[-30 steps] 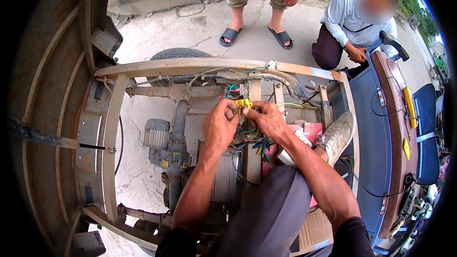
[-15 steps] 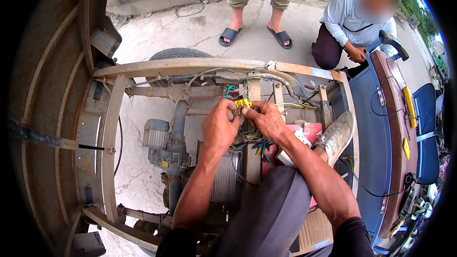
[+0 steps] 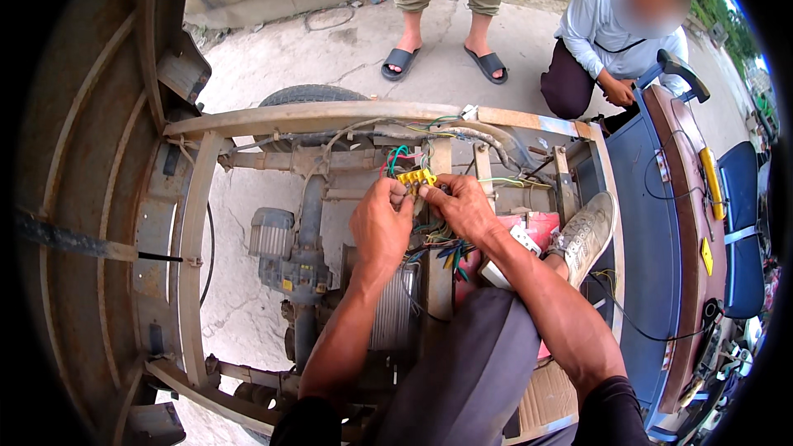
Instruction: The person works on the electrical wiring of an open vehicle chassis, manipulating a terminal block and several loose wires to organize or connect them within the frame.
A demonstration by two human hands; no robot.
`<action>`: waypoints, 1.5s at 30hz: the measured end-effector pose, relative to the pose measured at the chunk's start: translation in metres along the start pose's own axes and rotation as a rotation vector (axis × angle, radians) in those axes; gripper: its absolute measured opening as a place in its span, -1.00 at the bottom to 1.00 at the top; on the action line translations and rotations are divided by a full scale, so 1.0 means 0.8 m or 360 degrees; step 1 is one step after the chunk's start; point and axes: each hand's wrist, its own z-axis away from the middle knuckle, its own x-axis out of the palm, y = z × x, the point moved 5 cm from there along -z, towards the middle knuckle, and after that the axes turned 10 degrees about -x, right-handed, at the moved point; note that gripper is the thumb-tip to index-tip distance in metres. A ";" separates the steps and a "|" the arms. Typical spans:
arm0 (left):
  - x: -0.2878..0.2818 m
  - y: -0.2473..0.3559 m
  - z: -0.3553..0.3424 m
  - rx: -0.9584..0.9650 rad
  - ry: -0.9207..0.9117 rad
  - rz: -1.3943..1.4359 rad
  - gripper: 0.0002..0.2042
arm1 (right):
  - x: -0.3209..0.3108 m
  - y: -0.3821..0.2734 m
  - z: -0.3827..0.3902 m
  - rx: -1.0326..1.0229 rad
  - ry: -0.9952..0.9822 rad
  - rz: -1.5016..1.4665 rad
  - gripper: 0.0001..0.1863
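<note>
A yellow terminal block (image 3: 421, 176) with metal contacts lies between my two hands, above the middle of the metal frame. My right hand (image 3: 465, 211) grips its right side, the thumb pressed on it. At the block's left end, my left hand (image 3: 380, 221) has thumb and fingers pinched together; what sits between them is hidden. Green wires (image 3: 400, 154) loop up just beyond the left fingertips, with a red wire beside them. Below the hands hangs a tangle of coloured wires (image 3: 442, 241), some with blue ends.
A rusty vehicle frame (image 3: 330, 114) surrounds my hands, with a motor and axle (image 3: 271, 233) on the left. My shoe (image 3: 586, 235) rests inside on the right, near a blue panel (image 3: 640, 256). One person stands in sandals (image 3: 401, 64) beyond; another crouches at right.
The left fingers have shifted slightly left along the terminal block, baring more of it. The right hand has barely moved. A hand of the standing person has come lower into view.
</note>
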 end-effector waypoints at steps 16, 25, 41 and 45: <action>-0.003 0.006 0.005 0.0101 0.0130 -0.0310 -0.87 | 0.000 0.001 0.001 -0.0025 0.0138 0.0146 -0.65; 0.010 -0.012 0.005 -0.0142 0.0111 0.0064 -0.88 | 0.002 -0.002 0.002 0.0086 0.0155 -0.0170 -0.63; 0.014 -0.005 0.017 0.0181 0.0355 -0.0222 -0.88 | -0.003 -0.008 0.004 0.0181 0.0115 -0.0198 -0.64; 0.011 -0.010 0.014 0.0126 0.0328 -0.0127 -0.88 | -0.005 -0.014 0.002 0.0085 0.0051 -0.0102 -0.63</action>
